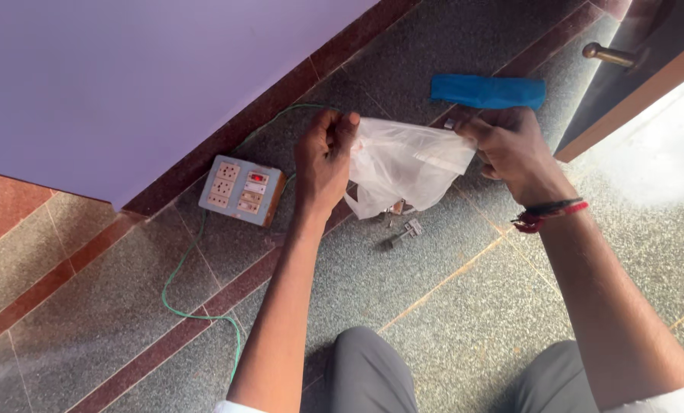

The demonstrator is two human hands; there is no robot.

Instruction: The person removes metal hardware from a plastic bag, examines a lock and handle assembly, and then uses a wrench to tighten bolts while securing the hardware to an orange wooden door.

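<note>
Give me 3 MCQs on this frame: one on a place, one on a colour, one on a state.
1. Where is the switch-and-socket box?
A. On the floor beside the left hand
B. Inside the plastic bag
C. By the door handle

2. What colour is the wire that trails from the box?
A. Red
B. Green
C. White

3. How is the clear plastic bag held?
A. Lying flat on the floor, untouched
B. Pinched in one hand only
C. Gripped by both hands, the right hand at its other edge

Answers:
1 A: the box sits on the stone floor by the wall base, just beside the left wrist.
2 B: a green wire loops across the floor from the box.
3 C: each hand grips one side of the bag, with it stretched between them above small metal parts.
</note>
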